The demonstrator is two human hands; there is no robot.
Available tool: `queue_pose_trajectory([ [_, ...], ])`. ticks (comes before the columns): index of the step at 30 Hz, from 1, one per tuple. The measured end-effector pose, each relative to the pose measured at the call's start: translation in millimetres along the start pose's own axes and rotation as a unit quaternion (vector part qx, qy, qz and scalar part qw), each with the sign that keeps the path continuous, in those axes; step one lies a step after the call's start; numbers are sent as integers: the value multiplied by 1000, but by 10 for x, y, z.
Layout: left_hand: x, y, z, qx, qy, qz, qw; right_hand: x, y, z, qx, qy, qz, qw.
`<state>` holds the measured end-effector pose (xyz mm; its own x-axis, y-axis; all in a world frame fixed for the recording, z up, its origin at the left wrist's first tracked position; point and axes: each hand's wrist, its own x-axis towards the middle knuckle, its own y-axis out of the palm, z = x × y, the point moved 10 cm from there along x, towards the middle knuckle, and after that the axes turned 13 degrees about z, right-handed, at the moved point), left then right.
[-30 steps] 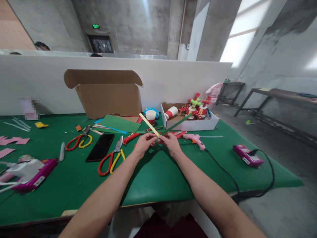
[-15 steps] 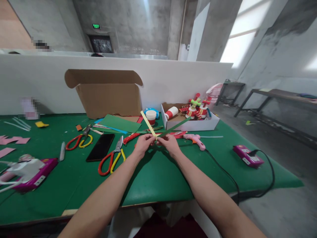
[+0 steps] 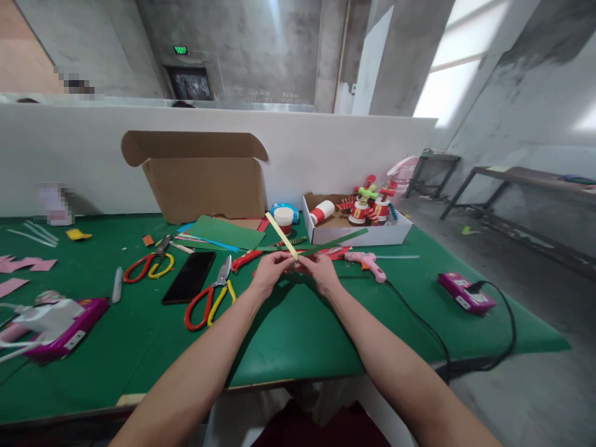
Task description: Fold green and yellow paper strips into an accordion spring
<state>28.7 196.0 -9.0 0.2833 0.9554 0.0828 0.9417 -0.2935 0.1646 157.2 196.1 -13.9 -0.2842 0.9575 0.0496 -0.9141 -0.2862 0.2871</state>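
Note:
My left hand (image 3: 274,270) and my right hand (image 3: 319,269) meet just above the green table, fingers pinched together. Between them is the joint of two paper strips. The pale yellow strip (image 3: 281,234) slants up and left from the fingertips, while the green strip (image 3: 338,241) points up and right. Both hands are closed on the crossing ends, which the fingers partly hide. Left of my left hand lie scissors (image 3: 215,295) with one red and one yellow handle. A pink glue gun (image 3: 367,263) rests right of my right hand.
Behind the hands stand a paper cup (image 3: 284,221) and a white box (image 3: 361,234) holding decorated cup figures. Coloured paper sheets (image 3: 228,233), a phone (image 3: 189,277) and a second pair of scissors (image 3: 151,264) lie left. A purple power block (image 3: 466,293) with its cable sits right.
The green strip's free end has swung down and to the right. The yellow strip has shifted slightly right. Both hands stay pinched at the joint.

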Motion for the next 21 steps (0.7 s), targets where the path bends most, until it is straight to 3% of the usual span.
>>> queue_pose_trajectory([
  [21,-21,-23,-12,-25,-12,-18,999,-7,31,73,-69,-22,22,997],
])
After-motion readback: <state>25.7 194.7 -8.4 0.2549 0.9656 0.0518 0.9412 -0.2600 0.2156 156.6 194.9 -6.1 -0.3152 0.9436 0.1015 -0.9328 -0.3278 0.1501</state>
